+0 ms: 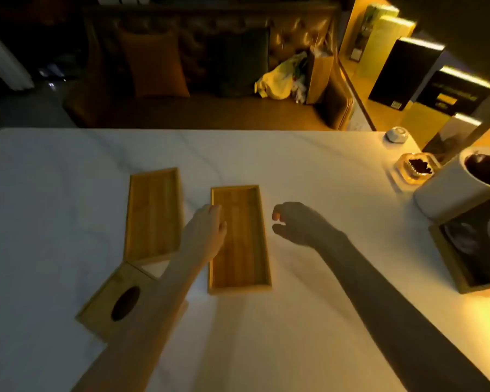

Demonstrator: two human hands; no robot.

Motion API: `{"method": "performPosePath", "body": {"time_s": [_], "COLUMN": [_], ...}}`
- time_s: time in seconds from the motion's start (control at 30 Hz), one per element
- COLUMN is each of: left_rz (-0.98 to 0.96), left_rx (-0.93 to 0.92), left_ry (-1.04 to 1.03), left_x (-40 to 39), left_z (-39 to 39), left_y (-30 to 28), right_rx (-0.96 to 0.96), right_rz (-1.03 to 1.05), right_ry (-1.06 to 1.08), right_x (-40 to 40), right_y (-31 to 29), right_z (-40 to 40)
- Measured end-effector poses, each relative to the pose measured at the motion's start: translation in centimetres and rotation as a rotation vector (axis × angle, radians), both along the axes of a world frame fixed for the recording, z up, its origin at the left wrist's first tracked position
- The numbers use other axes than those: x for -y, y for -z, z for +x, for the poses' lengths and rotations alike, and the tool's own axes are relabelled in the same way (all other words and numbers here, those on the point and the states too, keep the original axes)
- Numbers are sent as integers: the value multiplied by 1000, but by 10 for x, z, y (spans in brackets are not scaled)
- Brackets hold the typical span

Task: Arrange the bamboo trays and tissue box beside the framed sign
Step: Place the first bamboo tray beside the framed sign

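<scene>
Two empty bamboo trays lie lengthwise on the white marble table [309, 165]. The left tray [153, 213] sits apart from the right tray [242, 250]. My left hand [205, 233] rests on the right tray's left rim, fingers over its edge. Just right of that tray hovers my right hand [297, 222], fingers curled and apart, holding nothing. The wooden tissue box [122, 301], with a dark oval slot, lies angled at the near left, partly under my left forearm. At the right edge stands the framed sign [475, 241], dark with a pale round logo.
A white cylinder [450, 190] with a dark opening stands behind the sign, beside a glass ashtray [417, 168] and a small white object [396, 134]. Beyond the table's far edge is a leather sofa [210, 66] with cushions and bags. Boxes [408, 72] line a lit shelf at right.
</scene>
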State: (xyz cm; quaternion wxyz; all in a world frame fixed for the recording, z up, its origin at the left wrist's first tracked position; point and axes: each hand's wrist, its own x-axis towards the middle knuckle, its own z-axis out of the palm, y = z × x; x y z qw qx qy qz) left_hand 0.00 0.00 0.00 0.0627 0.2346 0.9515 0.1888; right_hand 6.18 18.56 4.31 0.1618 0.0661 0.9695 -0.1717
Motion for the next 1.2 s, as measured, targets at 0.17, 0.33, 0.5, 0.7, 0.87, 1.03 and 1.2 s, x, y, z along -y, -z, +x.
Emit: {"method": "performPosePath", "body": {"time_s": [0.17,0.33,0.5,0.7,0.87,1.03,1.2], "left_rz": [-15,39,-2,130,187,248,431], "left_rx": [-38,89,123,188,261,299,468], "left_ry": [-136,-247,-323,-361,-372,-364,-444], "left_x": [9,15,18,22,22,26,29], "left_z": [20,40,50,50,46,40,34], "left_y": [61,96,107,114,107,98,76], "right_rx": [-47,-55,-24,-13,20,-4,34], "right_rz": [-131,-123,-92,-132,-202,-351,-496], "right_ry": [208,362,389,395,409,507,568], "right_x": [28,46,55,53,53,53,45], "right_y": [60,114,145,141,134,122,98], "right_z": [15,32,42,42,38,36,32]}}
